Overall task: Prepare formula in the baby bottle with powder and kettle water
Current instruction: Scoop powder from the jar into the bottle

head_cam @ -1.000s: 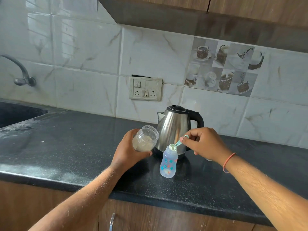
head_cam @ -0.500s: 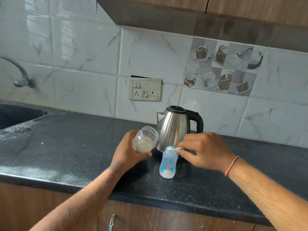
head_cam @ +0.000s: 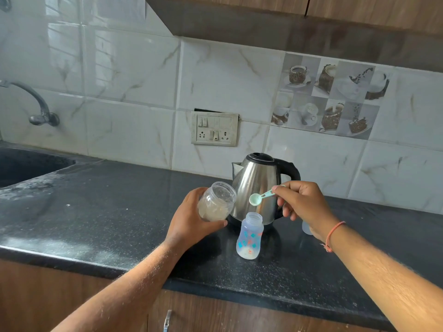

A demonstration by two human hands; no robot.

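Observation:
A small translucent baby bottle with blue and orange prints stands open on the black counter, a little pale powder at its bottom. My left hand holds a clear plastic jar of powder, tilted with its open mouth up and to the right. My right hand pinches the handle of a mint-green scoop, which hovers above the bottle's mouth and looks empty. A steel kettle with a black lid and handle stands just behind the bottle.
A clear cap-like piece shows partly behind my right wrist. The black counter runs left to a dark sink under a wall tap. A switch and socket plate is on the tiled wall. Wooden cabinets lie below.
My right hand tipped the scoop down onto the bottle's mouth, then lifted it clear; the scoop now hangs above the bottle. The jar in my left hand has stayed in place.

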